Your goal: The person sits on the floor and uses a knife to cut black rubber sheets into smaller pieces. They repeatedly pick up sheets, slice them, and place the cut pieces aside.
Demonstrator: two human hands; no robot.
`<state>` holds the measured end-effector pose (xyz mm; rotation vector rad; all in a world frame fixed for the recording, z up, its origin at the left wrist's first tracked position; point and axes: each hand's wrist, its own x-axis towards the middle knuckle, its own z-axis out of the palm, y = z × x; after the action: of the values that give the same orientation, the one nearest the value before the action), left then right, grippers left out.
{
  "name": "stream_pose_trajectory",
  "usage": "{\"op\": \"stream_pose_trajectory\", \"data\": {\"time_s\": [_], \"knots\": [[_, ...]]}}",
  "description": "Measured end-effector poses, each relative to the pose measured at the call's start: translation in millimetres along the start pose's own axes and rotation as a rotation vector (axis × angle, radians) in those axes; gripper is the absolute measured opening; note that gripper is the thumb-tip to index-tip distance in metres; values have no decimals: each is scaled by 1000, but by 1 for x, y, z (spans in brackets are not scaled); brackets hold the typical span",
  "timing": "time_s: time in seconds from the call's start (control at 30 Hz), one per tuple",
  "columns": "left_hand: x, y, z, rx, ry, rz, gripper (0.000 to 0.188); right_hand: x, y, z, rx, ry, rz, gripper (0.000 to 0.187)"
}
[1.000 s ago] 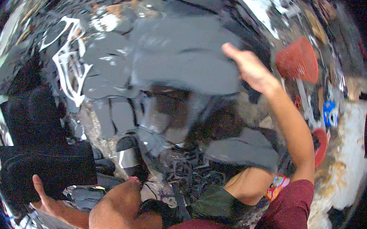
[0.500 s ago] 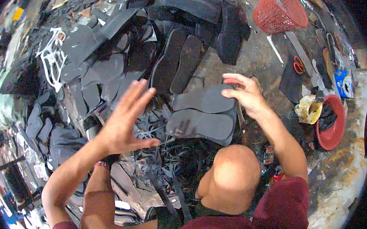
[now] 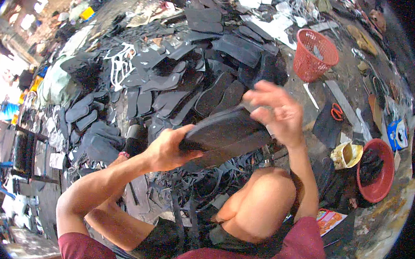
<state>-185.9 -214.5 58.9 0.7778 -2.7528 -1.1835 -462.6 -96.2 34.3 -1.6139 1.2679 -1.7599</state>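
A dark grey foam sheet with sole-shaped outlines point(image 3: 229, 133) is lifted and tilted in front of me. Its left end sits in the grip of my left hand point(image 3: 169, 148), thumb on the near side and fingers on the far side. At the sheet's right end is my right hand point(image 3: 283, 113), slightly blurred, with fingers spread and apart; whether a fingertip touches the sheet I cannot tell. Beneath the sheet lies a heap of black scraps and strips point(image 3: 213, 181). Beyond it, more dark sole pieces point(image 3: 212, 98) are piled up.
A red plastic basket point(image 3: 306, 64) stands at the far right. Orange-handled scissors point(image 3: 336, 112) lie nearer, on dark material. To the right are a yellowish container point(image 3: 345, 156) and a red basin point(image 3: 381, 177) holding something black. A white cut-out frame point(image 3: 121, 66) rests on the left pile.
My left hand has closed on the sheet, which has risen off the pile and tilted. My right hand stays near its right end. The view has swung, showing more of the far floor.
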Motion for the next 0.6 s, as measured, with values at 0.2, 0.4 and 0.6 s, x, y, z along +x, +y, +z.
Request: {"op": "stream_pose_trajectory", "data": {"time_s": [0.2,0.4,0.6], "knots": [[-90,3,-44,-1032,726,-211,40,-231,189,-47,-853,167,669,70],[-170,-10,-15,-1121,1133,-512,54,-294,185,6,-678,402,596,62],[-160,6,29,-1072,1139,-562,48,-208,48,-123,-633,519,510,48]]}}
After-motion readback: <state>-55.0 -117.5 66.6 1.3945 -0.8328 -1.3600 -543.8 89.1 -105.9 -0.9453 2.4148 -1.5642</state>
